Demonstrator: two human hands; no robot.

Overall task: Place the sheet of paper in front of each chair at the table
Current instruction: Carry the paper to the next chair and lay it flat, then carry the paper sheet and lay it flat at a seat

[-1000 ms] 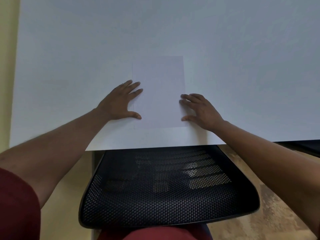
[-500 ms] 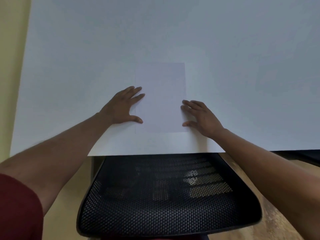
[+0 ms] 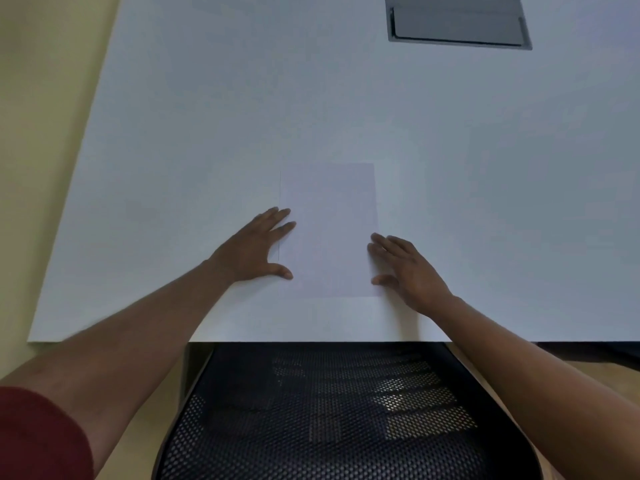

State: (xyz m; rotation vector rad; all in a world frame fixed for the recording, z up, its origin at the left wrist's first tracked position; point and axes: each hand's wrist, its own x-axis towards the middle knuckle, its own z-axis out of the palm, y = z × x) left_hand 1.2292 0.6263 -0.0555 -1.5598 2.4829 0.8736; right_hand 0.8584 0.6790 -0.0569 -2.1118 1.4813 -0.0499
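A white sheet of paper lies flat on the white table, just beyond the table's near edge. Directly below it stands a black mesh chair, its back facing me. My left hand lies flat on the table at the sheet's left edge, its fingertips and thumb touching the paper. At the right edge my right hand rests the same way, fingers straight and spread. Neither hand grips anything.
A grey recessed cable hatch sits in the table top at the far right. The table's left edge runs along a pale yellow floor. Tan floor shows right of the chair.
The view has tilted up, so the table, the paper and both hands appear lower in the frame and the cable hatch has come into sight. Both hands keep the same hold on the sheet's edges.
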